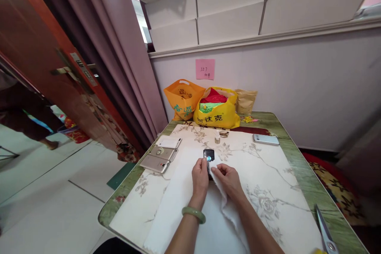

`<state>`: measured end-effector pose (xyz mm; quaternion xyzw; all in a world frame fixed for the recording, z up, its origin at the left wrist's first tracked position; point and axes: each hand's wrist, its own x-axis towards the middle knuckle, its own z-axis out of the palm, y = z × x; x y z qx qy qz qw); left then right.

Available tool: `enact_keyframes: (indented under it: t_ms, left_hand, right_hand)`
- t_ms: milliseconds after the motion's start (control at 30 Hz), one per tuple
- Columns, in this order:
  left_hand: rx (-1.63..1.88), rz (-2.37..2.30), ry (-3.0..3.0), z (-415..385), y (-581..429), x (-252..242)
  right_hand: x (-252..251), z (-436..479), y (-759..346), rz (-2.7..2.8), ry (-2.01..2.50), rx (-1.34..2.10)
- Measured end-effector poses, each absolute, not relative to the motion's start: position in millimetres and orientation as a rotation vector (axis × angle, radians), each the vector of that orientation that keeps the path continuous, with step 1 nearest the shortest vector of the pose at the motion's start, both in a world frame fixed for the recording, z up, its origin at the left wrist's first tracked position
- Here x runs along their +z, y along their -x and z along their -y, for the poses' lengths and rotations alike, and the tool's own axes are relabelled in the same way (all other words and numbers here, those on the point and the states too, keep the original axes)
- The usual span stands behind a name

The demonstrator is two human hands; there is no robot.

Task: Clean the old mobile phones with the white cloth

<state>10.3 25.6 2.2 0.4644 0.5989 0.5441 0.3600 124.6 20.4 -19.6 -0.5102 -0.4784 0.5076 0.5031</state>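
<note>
A dark keypad phone (pixel 209 154) with a bright blue round button is held over the middle of the table. My left hand (pixel 200 177) is closed around its left side, a green bangle on the wrist. With closed fingers, my right hand (pixel 228 179) pinches the edge of a white cloth (pixel 190 206) against the phone's right side. The rest of the cloth spreads over the table toward me. The lower part of the phone is mostly hidden by my fingers and the cloth.
Several phones (pixel 154 162) lie at the left, and a silver phone (pixel 266 139) at the back right. Beyond the hands stands a small bottle (pixel 217 138). Scissors (pixel 325 230) rest near the right edge. An orange bag (pixel 183 99) and a yellow bag (pixel 218 117) line the wall.
</note>
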Motion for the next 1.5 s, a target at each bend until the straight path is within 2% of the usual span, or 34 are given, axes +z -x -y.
enact_keyframes:
  t_ms: [267,600,833,1167,1233,1400,1500]
  left_hand:
    - [1.044,-1.296,-1.382,-11,4,11]
    - [1.056,-1.238,-1.044,-4,0,19]
    - [1.334,-1.334,-0.702,-11,3,27]
    - [1.714,-1.245,-0.509,-10,-19,23]
    - [1.636,-1.183,-0.531,-4,-27,21]
    - [1.056,-1.191,-0.897,9,-31,11]
    - [0.935,-1.157,-1.118,8,-29,10]
  right_hand:
    - [-18,-23,-129,0.831,1.138,1.283]
    - [-14,-19,-130,1.030,1.121,1.325]
    - [-16,-20,-127,1.192,1.174,1.212]
    - [-22,-24,-126,1.022,1.140,1.192]
    - [-22,-26,-129,0.880,1.120,1.187]
    - [-20,-31,-136,0.604,1.111,1.173]
    - [-20,-31,-135,0.613,1.123,1.178]
